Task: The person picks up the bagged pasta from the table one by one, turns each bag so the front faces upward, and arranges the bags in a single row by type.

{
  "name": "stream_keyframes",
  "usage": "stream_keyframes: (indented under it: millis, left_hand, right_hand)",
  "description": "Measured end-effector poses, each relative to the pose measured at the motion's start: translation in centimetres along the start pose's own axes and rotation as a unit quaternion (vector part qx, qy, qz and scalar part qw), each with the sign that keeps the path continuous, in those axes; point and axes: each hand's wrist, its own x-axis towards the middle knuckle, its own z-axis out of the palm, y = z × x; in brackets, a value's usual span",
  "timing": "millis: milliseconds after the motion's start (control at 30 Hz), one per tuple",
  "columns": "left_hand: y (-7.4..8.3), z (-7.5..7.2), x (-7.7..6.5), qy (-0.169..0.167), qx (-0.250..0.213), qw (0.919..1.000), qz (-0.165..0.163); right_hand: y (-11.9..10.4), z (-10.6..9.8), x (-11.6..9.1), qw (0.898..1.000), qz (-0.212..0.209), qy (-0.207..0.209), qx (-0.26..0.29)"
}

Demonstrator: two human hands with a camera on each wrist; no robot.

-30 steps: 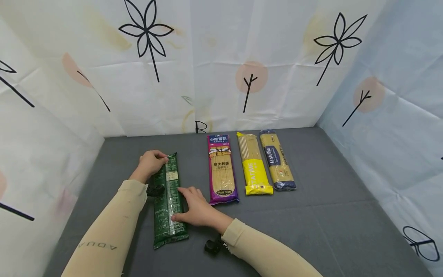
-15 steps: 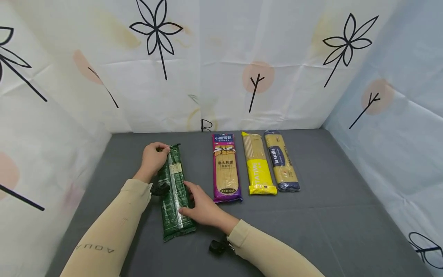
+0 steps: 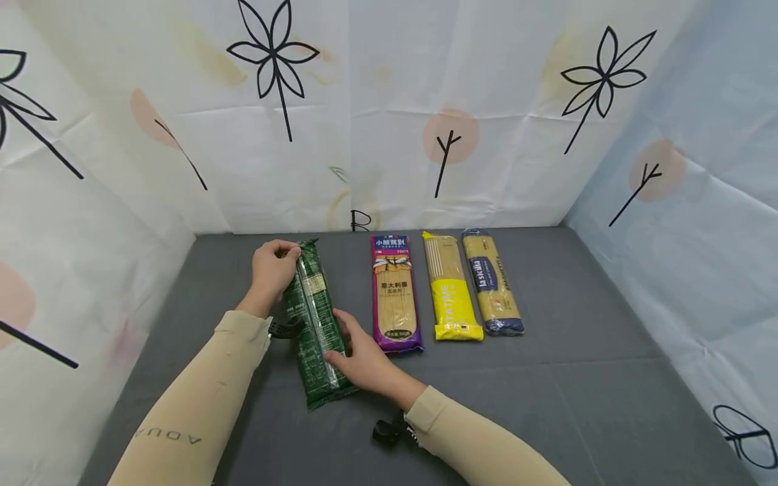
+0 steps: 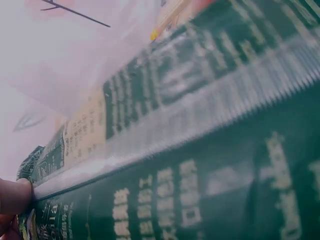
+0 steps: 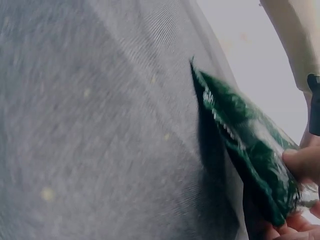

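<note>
A dark green packet of spaghetti (image 3: 315, 317) with its seam side up lies slanted between both hands in the head view. My left hand (image 3: 271, 275) pinches its far end; the thumb (image 4: 14, 196) shows on the seam in the left wrist view. My right hand (image 3: 369, 362) grips the right long side near the close end, thumb on top and fingers wrapped round the edge. In the right wrist view the near end of the packet (image 5: 250, 145) stands off the grey cloth, with a dark shadow under it. Most of the right fingers are hidden there.
To the right, side by side, lie a purple-edged pasta packet (image 3: 396, 290), a yellow one (image 3: 454, 297) and a blue-labelled one (image 3: 494, 287). They rest on a grey cloth-covered table (image 3: 547, 405). Patterned white fabric (image 3: 389, 81) walls the back and sides.
Both hands have moved the green spaghetti packet to the right and farther from me, toward the purple-edged packet. Its near end has swung right. The three other packets stay where they were.
</note>
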Motion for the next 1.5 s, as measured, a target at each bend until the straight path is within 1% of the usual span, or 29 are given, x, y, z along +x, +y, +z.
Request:
stream_keyframes:
  millis: [133, 267, 400, 467, 533, 633, 700, 767, 800, 833, 900, 1033, 1100, 1167, 1200, 1267, 1333, 1367, 1467, 1500]
  left_hand:
    - [0.4, 0.1, -0.1, 0.004, 0.002, 0.9991, 0.043]
    - [1.2, 0.2, -0.4, 0.008, -0.004, 0.9954, 0.096]
    - [1.9, 0.3, -0.7, 0.016, 0.0, 0.9911, 0.132]
    - [2.1, 0.4, -0.9, 0.02, 0.012, 0.989, 0.146]
    - [2.4, 0.4, -1.2, 0.023, 0.023, 0.9875, 0.154]
    - [2.7, 0.5, -1.8, 0.019, 0.039, 0.9866, 0.157]
    - [2.9, 0.5, -2.4, 0.011, 0.045, 0.9873, 0.152]
    - [3.2, 0.5, -3.1, 0.0, 0.051, 0.9884, 0.143]
    - [3.4, 0.5, -3.4, -0.005, 0.052, 0.9895, 0.135]
    - [3.5, 0.4, -3.7, -0.012, 0.052, 0.9906, 0.126]
    - [4.0, 0.2, -4.2, -0.031, 0.049, 0.9928, 0.105]
    - [4.7, -0.4, -4.8, -0.072, 0.046, 0.9945, 0.061]
    - [4.9, -0.6, -4.9, -0.097, 0.016, 0.9941, 0.047]
    - [5.0, -0.6, -4.9, -0.117, -0.028, 0.9921, 0.036]
    - [5.0, -0.6, -4.9, -0.126, -0.055, 0.9901, 0.03]
    - [5.1, -0.4, -4.9, -0.138, -0.115, 0.9836, 0.014]
    - [5.1, -0.2, -4.9, -0.136, -0.153, 0.9787, -0.003]
    - [5.1, -0.1, -4.9, -0.132, -0.169, 0.9766, -0.011]
    - [4.9, 0.3, -4.9, -0.116, -0.205, 0.9714, -0.028]
    - [4.8, 0.4, -4.9, -0.111, -0.216, 0.9696, -0.032]
  right_hand:
    - [-0.6, -0.4, -0.2, 1.0, -0.019, 0.022, 0.008]
    - [-1.1, -1.1, -0.4, 0.998, -0.038, 0.048, -0.003]
    - [-1.5, -1.7, -0.3, 0.996, -0.06, 0.06, -0.009]
    - [-2.0, -2.1, -0.4, 0.996, -0.069, 0.06, -0.013]
    - [-2.5, -2.4, -0.5, 0.995, -0.075, 0.061, -0.026]
    - [-3.5, -3.0, -0.9, 0.993, -0.083, 0.061, -0.061]
    - [-4.1, -3.5, -1.2, 0.988, -0.093, 0.063, -0.101]
    - [-4.6, -3.9, -1.6, 0.98, -0.109, 0.068, -0.151]
    - [-4.8, -4.1, -1.8, 0.974, -0.12, 0.071, -0.179]
    - [-4.9, -4.3, -1.8, 0.965, -0.133, 0.077, -0.21]
    - [-5.2, -4.6, -1.9, 0.944, -0.164, 0.092, -0.269]
    - [-5.3, -5.0, -1.9, 0.892, -0.22, 0.13, -0.373]
    - [-5.3, -5.2, -1.9, 0.867, -0.237, 0.145, -0.415]
    - [-5.1, -5.2, -1.9, 0.84, -0.246, 0.155, -0.457]
    - [-5.1, -5.3, -1.9, 0.829, -0.249, 0.158, -0.475]
    - [-5.1, -5.3, -1.8, 0.809, -0.251, 0.163, -0.505]
    - [-5.0, -5.3, -1.7, 0.793, -0.255, 0.166, -0.528]
    - [-5.0, -5.3, -1.7, 0.787, -0.257, 0.168, -0.535]
    - [-4.9, -5.2, -1.6, 0.773, -0.264, 0.174, -0.55]
    - [-4.8, -5.2, -1.6, 0.77, -0.266, 0.175, -0.553]
